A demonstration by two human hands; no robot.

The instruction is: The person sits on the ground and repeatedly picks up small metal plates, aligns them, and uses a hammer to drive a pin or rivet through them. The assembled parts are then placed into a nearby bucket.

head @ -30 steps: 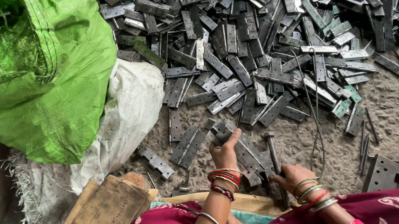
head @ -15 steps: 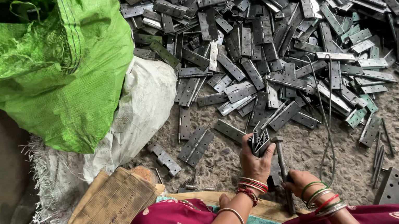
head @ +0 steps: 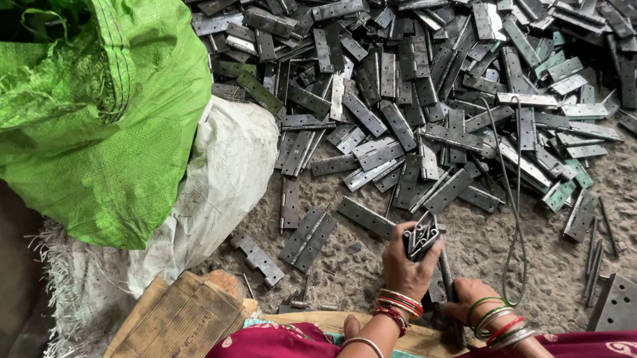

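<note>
Left hand [head: 404, 265] around hinge [head: 422, 235], beside hinge pile [head: 435, 60] edge.

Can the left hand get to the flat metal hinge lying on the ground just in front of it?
Probably yes, but not freely: the left hand is already closed around a hinge. The flat hinge lies close by on open dirt with nothing covering it.

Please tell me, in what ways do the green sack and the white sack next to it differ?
The green sack is bright green and stands taller; the white sack is dull, off-white and lies lower, partly beneath it. The green sack is open at the top, while no opening shows on the white sack. The white sack's edge is frayed into loose threads; the green sack's is not. Both are woven, bulging, and rest on the ground beside the pile of metal hinges.
</note>
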